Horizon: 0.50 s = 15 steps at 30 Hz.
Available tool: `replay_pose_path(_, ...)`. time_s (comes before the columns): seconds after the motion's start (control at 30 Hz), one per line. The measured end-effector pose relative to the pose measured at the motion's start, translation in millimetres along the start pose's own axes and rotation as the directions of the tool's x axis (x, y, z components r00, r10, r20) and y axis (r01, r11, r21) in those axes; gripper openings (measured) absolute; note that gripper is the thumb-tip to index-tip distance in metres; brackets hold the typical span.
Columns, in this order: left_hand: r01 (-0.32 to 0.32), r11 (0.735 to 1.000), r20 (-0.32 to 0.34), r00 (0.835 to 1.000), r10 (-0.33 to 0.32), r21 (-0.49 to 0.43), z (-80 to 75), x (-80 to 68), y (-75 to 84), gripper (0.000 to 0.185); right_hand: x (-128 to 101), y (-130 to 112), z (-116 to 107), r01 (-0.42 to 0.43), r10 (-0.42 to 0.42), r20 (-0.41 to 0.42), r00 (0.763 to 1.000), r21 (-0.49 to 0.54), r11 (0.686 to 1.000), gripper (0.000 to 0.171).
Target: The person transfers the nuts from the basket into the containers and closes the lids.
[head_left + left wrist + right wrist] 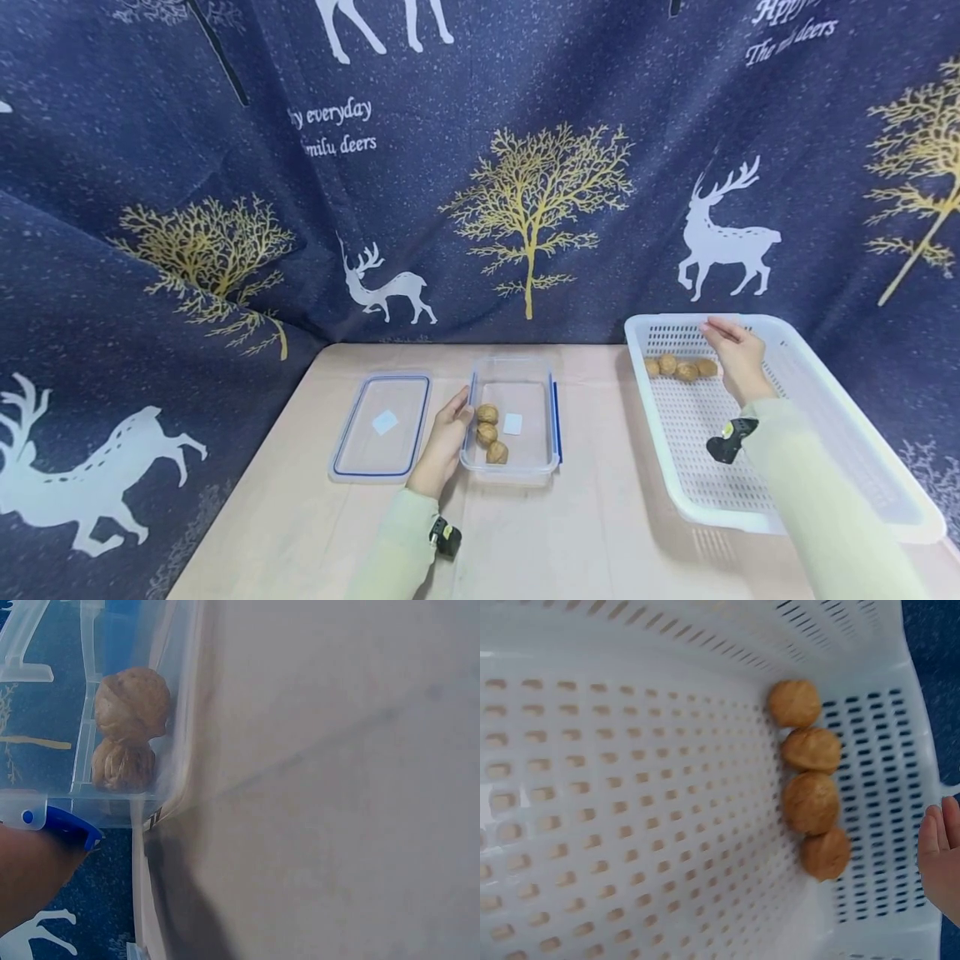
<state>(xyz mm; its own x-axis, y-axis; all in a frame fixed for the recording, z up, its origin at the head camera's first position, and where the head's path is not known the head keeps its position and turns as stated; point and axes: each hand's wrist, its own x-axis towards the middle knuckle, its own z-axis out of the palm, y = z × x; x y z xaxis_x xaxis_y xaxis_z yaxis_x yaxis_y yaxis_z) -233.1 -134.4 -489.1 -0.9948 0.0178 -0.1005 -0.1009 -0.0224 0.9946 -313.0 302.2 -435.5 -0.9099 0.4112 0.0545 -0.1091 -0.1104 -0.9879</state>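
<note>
My left hand [446, 437] lies along the left wall of a clear plastic food container [525, 468], its fingers nearly straight against the side. Three walnuts [487, 434] sit in a row inside that wall; the left wrist view shows two walnuts [129, 727] through the plastic, with a blue latch [71, 825] beside the hand. Over the far part of a white perforated basket [667, 467], my right hand [738, 358] is raised with fingers extended and nothing in them. Several walnuts [810, 802] line up along the basket's far end, close to that hand.
A clear lid with a blue seal [382, 477] lies flat left of the container. Behind the pale tabletop [585, 533] hangs a dark blue cloth [480, 217] printed with deer and trees. The basket occupies the right side of the table.
</note>
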Motion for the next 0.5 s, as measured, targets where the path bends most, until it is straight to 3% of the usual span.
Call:
replay_pose_path(0.17, -0.017, 1.000, 0.011, 1.000, 0.017, -0.005, -0.3, 0.7, -0.8, 0.050, 2, 13, -8, -0.060, 0.058, -0.045, 0.997, -0.053, 0.997, 0.045)
replay_pose_path(0.33, -0.011, 1.000, 0.009, 1.000, 0.011, -0.009, -0.7, 0.0, -0.6, 0.050, 3, 25, -17, -0.073, 0.070, -0.021, 0.997, -0.146, 0.987, 0.048)
replay_pose_path(0.4, -0.010, 1.000, 0.011, 1.000, 0.010, -0.006, -1.2, 1.0, -1.7, 0.050, 3, 29, -20, -0.078, 0.078, -0.007, 0.997, -0.222, 0.972, 0.050)
replay_pose_path(0.5, -0.008, 1.000, 0.010, 1.000, 0.008, -0.003, -1.8, 2.3, -2.6, 0.050, 4, 34, -24, -0.076, 0.091, 0.023, 0.996, -0.378, 0.923, 0.050)
